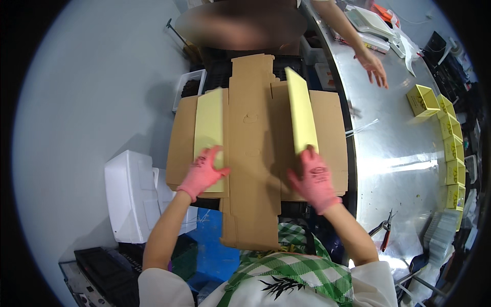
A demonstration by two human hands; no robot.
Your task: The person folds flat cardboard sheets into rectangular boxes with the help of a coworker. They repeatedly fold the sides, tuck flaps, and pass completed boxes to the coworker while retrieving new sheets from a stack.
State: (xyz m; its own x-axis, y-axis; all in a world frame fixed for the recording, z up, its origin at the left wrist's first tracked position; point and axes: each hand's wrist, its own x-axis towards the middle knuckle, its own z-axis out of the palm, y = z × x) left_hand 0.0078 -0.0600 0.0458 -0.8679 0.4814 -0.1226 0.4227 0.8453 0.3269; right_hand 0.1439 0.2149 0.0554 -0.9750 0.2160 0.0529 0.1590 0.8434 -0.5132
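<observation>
A flat brown cardboard box blank [250, 133] lies unfolded in front of me, its long middle strip running toward and away from me. My left hand [204, 171], in a pink glove, rests with spread fingers on a pale yellow panel [208, 120] that lies on the blank's left flap. My right hand [315, 179], gloved the same, grips the near end of a second pale yellow panel [300, 110]. That one tilts up off the right side of the blank. The fingertips of this hand are partly hidden and slightly blurred.
On the right, a metal table [394, 148] carries several small yellow boxes [423, 101] and pliers [386, 230]. A co-worker's bare hand [372, 66] reaches over its far part. White foam boxes [130, 197] stand at left, below the wall. A white bin [189, 84] sits beyond the blank.
</observation>
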